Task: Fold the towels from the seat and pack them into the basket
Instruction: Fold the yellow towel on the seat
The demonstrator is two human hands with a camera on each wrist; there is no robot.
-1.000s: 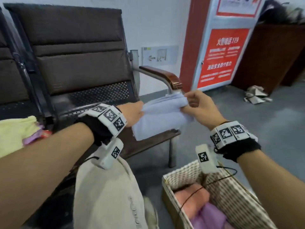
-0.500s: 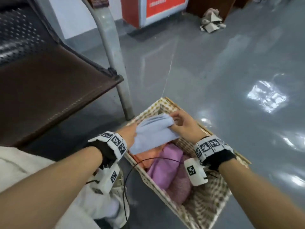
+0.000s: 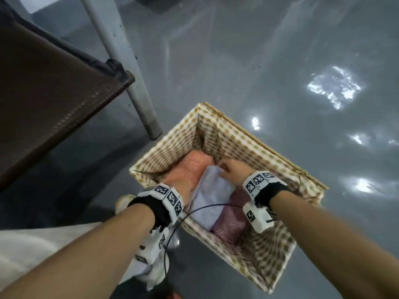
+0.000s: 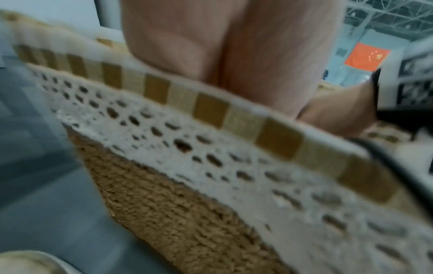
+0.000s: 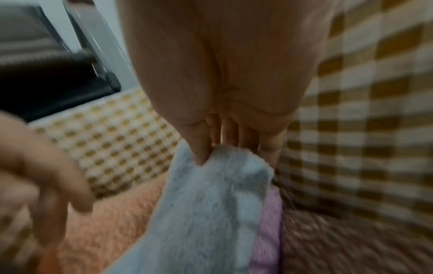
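A folded light blue towel (image 3: 212,190) lies in the checked-lined wicker basket (image 3: 269,152) on the floor, between an orange towel (image 3: 192,167) and a mauve towel (image 3: 233,223). My right hand (image 3: 228,171) pinches the blue towel's far end; in the right wrist view its thumb and fingers (image 5: 211,152) clamp the blue towel (image 5: 206,213), with a pink towel (image 5: 271,213) beside it. My left hand (image 3: 183,184) is inside the basket at the towel's left side. In the right wrist view the left hand (image 5: 46,176) hovers over the orange towel (image 5: 112,222), fingers loosely curled, holding nothing.
The brown seat (image 3: 54,93) and its grey metal leg (image 3: 125,67) stand left of the basket. Glossy grey floor (image 3: 302,61) surrounds it. My light trousers (image 3: 26,244) and a shoe (image 3: 151,272) are at the lower left. A black cable (image 3: 194,210) crosses the basket's near rim (image 4: 211,107).
Both hands carried the blue towel from above the seat down into the basket. It now rests on the other towels, and my left hand has let go of it.
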